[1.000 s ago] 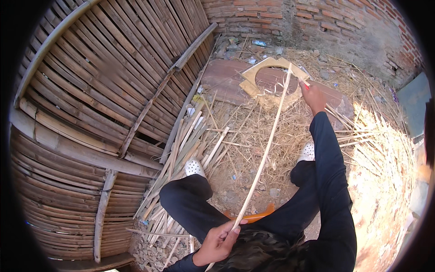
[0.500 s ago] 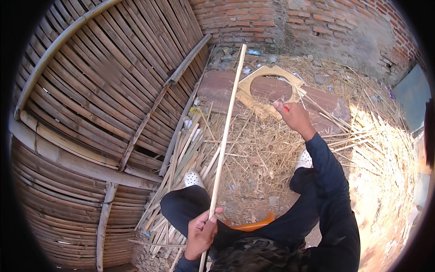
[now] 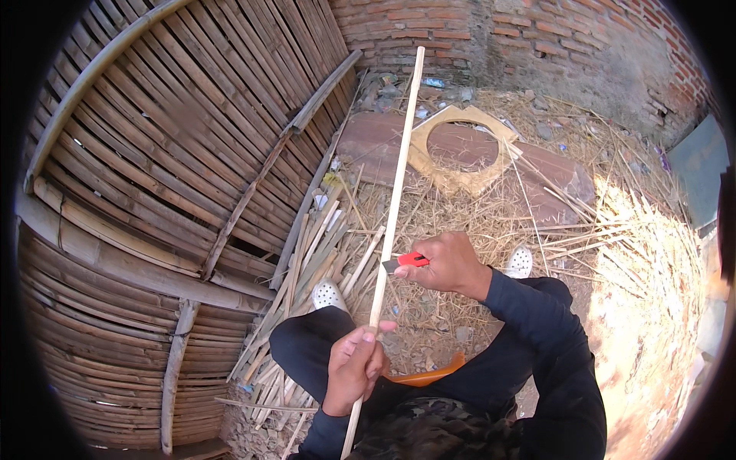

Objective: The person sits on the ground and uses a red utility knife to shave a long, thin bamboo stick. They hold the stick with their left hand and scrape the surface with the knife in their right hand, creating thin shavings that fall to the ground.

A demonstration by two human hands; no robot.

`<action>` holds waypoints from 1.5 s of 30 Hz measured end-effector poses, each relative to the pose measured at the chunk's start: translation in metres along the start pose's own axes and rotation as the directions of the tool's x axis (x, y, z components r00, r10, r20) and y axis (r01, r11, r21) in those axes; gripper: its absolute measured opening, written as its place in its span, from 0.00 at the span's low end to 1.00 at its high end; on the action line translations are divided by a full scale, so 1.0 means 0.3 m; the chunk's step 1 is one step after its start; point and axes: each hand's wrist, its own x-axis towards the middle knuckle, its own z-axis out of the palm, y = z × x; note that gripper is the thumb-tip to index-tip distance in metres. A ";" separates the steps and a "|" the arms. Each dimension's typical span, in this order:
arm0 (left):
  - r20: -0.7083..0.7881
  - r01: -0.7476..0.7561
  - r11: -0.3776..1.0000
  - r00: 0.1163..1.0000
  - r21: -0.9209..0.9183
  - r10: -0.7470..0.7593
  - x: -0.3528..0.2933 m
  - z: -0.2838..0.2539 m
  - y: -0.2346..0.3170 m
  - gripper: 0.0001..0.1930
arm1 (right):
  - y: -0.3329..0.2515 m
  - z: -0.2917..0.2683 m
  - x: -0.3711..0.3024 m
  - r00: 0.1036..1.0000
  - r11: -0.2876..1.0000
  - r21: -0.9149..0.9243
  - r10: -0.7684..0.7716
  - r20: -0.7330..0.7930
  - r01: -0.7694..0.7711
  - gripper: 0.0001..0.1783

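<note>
we see a pale strip (image 3: pixel 401 165) of bamboo or wood, matt and fairly smooth, beside a knife handle (image 3: pixel 414 259) of red, plastic-looking stuff and a grey metal blade (image 3: pixel 390 266). around us, the slatted wall (image 3: pixel 192 138) is dry, weathered bamboo, the brick wall (image 3: pixel 418 34) rough, the shavings (image 3: pixel 452 218) fibrous. our sleeves (image 3: pixel 529 303) are dark matt cloth, our clogs (image 3: pixel 328 294) smooth and rubbery.

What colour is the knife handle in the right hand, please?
The handle is red; head view.

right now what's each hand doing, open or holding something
Left hand: closed, holding the long pale strip.
Right hand: closed, holding the red-handled cutter.
</note>
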 end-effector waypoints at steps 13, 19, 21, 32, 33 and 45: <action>0.045 0.078 0.984 0.996 -0.161 -0.071 0.039 0.007 0.003 0.18 | -0.053 0.026 -0.015 0.981 0.980 -0.079 -0.188 -0.056 0.183 0.36; 0.096 0.084 0.976 0.993 -0.201 -0.066 0.047 0.011 0.009 0.18 | 0.010 0.021 0.014 0.990 0.999 0.007 -0.030 -0.136 0.031 0.32; 0.095 0.090 0.968 0.993 -0.235 -0.070 0.046 0.004 -0.001 0.18 | -0.033 0.016 -0.023 0.990 0.991 -0.022 -0.135 -0.050 0.134 0.32; 0.136 0.163 0.958 0.982 -0.238 -0.133 -0.006 0.019 -0.004 0.17 | 0.141 -0.043 0.083 0.959 0.971 -0.215 -0.157 -0.235 0.106 0.38; 0.167 0.188 0.954 0.974 -0.233 -0.151 -0.017 0.025 -0.004 0.17 | 0.190 -0.057 0.098 0.959 0.978 -0.208 -0.060 -0.276 0.002 0.39; 0.340 0.314 0.931 0.910 -0.187 -0.239 -0.219 -0.032 -0.067 0.17 | 0.473 -0.209 0.121 0.903 0.943 -0.200 0.171 -0.395 -0.267 0.41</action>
